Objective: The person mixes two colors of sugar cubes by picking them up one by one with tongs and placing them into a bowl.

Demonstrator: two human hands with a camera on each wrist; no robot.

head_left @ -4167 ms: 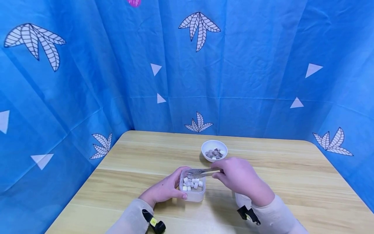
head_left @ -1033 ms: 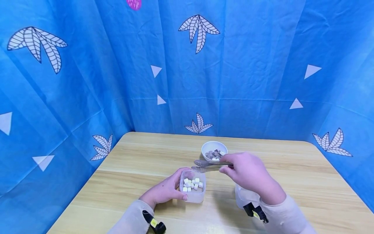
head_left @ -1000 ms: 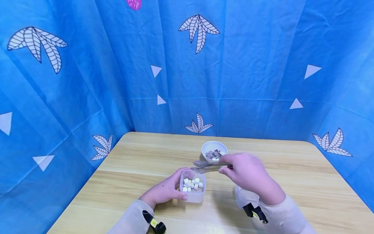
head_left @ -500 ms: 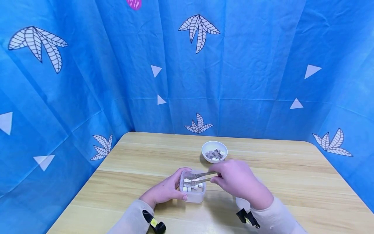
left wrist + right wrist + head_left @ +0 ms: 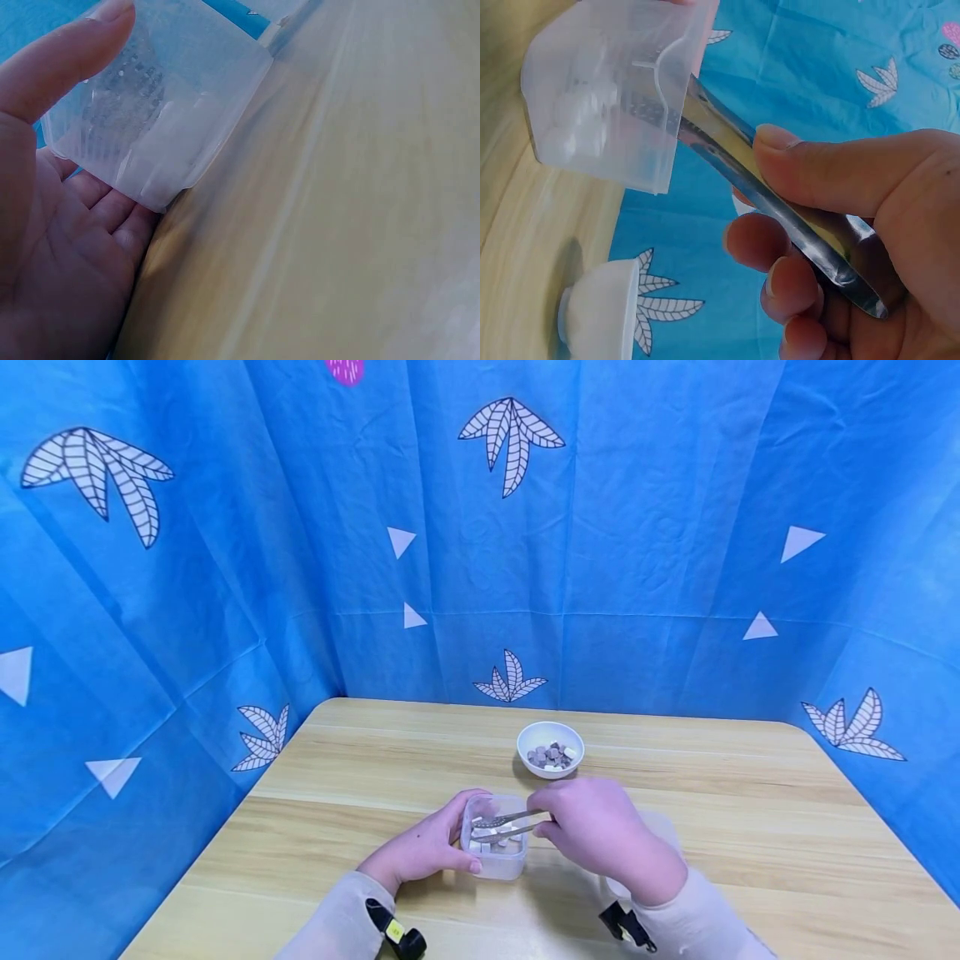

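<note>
My left hand (image 5: 420, 850) grips a small translucent plastic container (image 5: 501, 866), fingers along its far left side and thumb at the front. Small white cubes (image 5: 485, 847) lie in it. With thumb and fingers my right hand (image 5: 600, 831) holds metal tongs (image 5: 780, 214). Their perforated tips reach inside the container among the cubes, the two arms a little apart. Whether a cube sits between the tips cannot be told. The right wrist view shows the cubes (image 5: 585, 112) blurred through the container's wall.
Behind the container stands a white bowl (image 5: 551, 729) with greyish-brown cubes and a few white ones. Another translucent container (image 5: 663, 827) is partly hidden under the right forearm. A blue patterned curtain (image 5: 637, 527) hangs around the wooden table (image 5: 750, 793).
From beside the bowl, my right hand has moved left and nearer, lowering the tongs' tips into the container. The left hand and container have stayed in place.
</note>
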